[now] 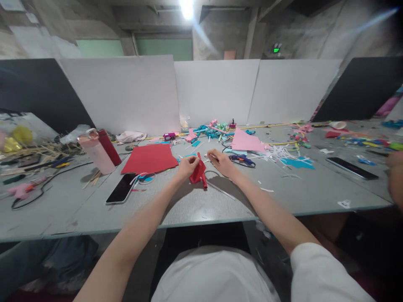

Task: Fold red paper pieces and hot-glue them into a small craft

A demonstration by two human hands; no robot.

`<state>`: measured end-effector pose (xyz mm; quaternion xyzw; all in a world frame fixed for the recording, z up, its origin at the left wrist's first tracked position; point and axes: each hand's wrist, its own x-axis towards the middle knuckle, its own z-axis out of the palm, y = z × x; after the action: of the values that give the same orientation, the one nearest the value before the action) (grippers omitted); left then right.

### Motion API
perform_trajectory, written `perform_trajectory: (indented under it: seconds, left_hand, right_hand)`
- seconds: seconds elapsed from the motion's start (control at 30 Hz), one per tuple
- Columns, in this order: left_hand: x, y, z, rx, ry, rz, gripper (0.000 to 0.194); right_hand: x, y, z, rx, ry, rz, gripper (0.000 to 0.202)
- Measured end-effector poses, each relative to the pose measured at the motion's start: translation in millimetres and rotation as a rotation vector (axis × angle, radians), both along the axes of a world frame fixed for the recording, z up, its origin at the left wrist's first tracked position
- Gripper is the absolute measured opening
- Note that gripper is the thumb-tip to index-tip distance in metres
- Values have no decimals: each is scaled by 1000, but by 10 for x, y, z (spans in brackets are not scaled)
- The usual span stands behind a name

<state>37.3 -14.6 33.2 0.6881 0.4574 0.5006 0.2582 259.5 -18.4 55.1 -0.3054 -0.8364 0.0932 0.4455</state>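
Note:
My left hand (188,166) pinches a small folded red sheet piece (197,173) by its upper edge, just above the table. A narrow rolled red tube forms part of that piece and points down toward me. To its right, my right hand (222,163) is raised with its fingers curled together; a small pale bit shows at the fingertips, too small to name. A thin whitish strip (222,191) lies on the table below my hands. Beyond my right hand rests a dark blue glue gun (242,160).
A large red sheet (150,158) and a phone (122,188) lie at left, beside a pink bottle (98,154) and a red bottle (109,147). Pink paper (248,140), white shreds (281,154) and another phone (351,167) are at right. White panels (217,90) stand behind; a person's arm (396,178) shows at far right.

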Motion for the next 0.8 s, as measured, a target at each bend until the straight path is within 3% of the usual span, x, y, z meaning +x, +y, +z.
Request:
perform_trajectory:
  seconds: [0.37,0.8]
  left_hand:
    - [2,17,-1,-45,-58,115,33]
    - [18,8,21,-61,-48,116,31]
  right_hand:
    - [4,-18,-16,-42,-25,-41,31]
    - [23,-115,62,-10,-113,-26,63]
